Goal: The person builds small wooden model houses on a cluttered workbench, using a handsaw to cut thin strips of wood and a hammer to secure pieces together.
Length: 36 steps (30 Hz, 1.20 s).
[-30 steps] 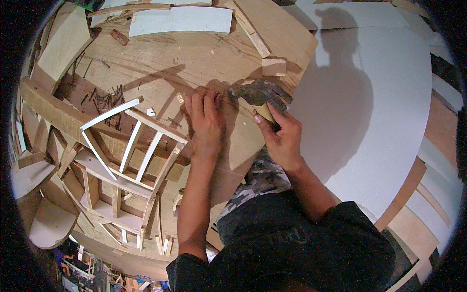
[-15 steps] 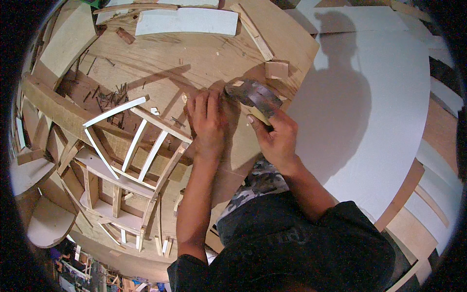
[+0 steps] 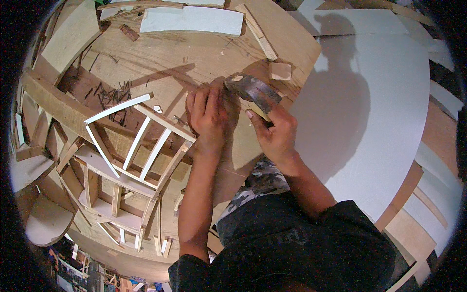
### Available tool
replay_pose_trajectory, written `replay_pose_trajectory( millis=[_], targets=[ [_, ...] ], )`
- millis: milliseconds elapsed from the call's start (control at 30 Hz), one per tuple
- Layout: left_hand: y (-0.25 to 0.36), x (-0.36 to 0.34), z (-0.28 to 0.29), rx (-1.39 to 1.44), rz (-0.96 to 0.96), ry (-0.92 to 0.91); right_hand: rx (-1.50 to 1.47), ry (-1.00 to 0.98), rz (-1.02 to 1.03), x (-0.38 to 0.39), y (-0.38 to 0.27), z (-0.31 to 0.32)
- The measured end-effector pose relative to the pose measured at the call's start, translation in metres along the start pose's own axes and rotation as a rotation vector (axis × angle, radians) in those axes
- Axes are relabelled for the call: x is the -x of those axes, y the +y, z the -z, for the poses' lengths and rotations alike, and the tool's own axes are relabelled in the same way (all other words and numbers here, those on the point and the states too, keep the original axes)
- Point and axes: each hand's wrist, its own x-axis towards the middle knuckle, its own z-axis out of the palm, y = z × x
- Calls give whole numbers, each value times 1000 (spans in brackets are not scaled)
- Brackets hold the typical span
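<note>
My right hand [image 3: 276,134] is closed round a claw hammer [image 3: 255,92], gripping it close under its dark metal head. The hammer lies over the plywood board [image 3: 209,51], its head reaching toward my left fingers. Just left of it, my left hand [image 3: 209,114] is down at the board with its fingers curled together. What those fingers pinch, if anything, is hidden. A wooden frame [image 3: 168,124] of light strips, some with white faces, stands right beside my left wrist. Behind that frame, several loose nails [image 3: 116,95] lie in a heap.
A curved white-faced panel [image 3: 192,20] and a narrow wood strip [image 3: 258,34] lie at the far side. A small wood block [image 3: 280,71] sits beyond the hammer. A large white sheet [image 3: 379,112] spans the right. A thick wooden beam [image 3: 53,100] runs along the left.
The view has shifted slightly, so the board and frame appear a little farther right. Both hands keep nearly the same place, and the hammer stays in my right hand.
</note>
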Motion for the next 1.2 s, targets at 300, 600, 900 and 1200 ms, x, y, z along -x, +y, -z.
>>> replay_pose_trajectory(
  millis=[300, 600, 900, 1200],
  targets=[
    [-5, 5, -3, 20, -23, 55, -25, -7, 50, 0, 3, 3],
    [-1, 3, 3, 71, -6, 17, 74, -87, -27, -1, -10, 10],
    [-3, 1, -2, 54, -39, 65, 56, -100, 18, -7, -10, 14],
    [-2, 1, 0, 70, -17, 58, 82, -53, 76, -9, -11, 17]
  ],
)
